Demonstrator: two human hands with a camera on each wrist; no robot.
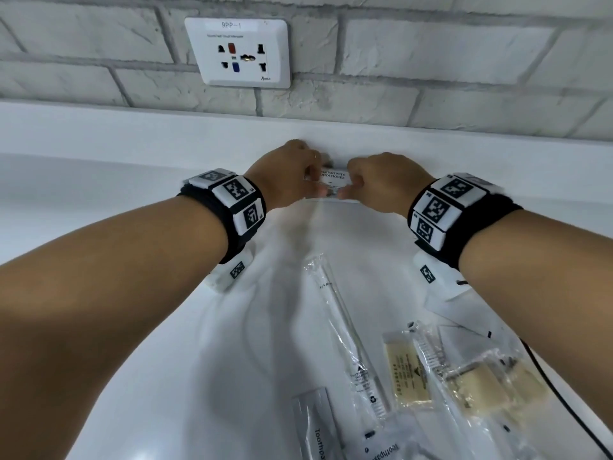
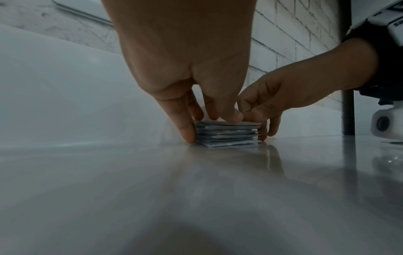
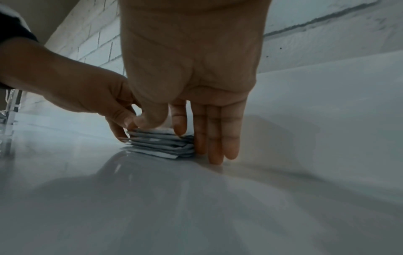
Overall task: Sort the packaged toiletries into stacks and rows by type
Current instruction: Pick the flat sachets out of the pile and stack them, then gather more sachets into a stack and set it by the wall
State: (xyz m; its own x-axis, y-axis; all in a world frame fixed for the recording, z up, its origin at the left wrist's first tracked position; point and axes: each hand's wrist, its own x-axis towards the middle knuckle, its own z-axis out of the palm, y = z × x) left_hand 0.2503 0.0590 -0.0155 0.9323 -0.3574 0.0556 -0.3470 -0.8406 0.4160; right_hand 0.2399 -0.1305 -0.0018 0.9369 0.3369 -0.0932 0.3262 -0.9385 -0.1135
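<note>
Sachet stack | flat, long axis L–R | both hands squaring sides

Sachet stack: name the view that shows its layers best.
Left wrist view: the sachet stack shows edge-on between the left hand and right hand. Right wrist also shows layers, partly finger-covered. Head shows only the top label.

I read this as a hotel-style bathroom vanity. A glossy white countertop meets a white-painted brick-pattern wall, which carries a white multi-standard wall socket plate labelled "9PP-1". Guest amenities lie on the counter: a stack of white shampoo-with-conditioner sachets, clear-wrapped toothbrush packets, and cream soap bars in clear wrappers.
</note>
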